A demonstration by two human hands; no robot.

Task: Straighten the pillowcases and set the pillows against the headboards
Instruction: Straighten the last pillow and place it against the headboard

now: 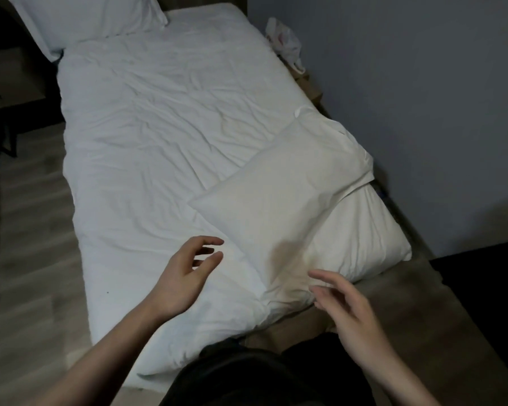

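Note:
A white pillow [282,197] lies slantwise at the near right of the bed, overlapping a second white pillow [361,238] under it by the bed's right corner. A third pillow [91,16] leans at the far end of the bed, top left. My left hand [185,276] hovers just left of the near pillow's lower corner, fingers loosely curled and empty. My right hand [346,306] hovers at the near edge of the pillows, fingers spread and holding nothing.
A wrinkled white sheet [159,127] covers the bed. A plastic bag [285,42] sits between bed and grey wall [423,83] at the far right. Brown bed frame edge [393,303] runs near right. Wood floor [27,230] lies to the left.

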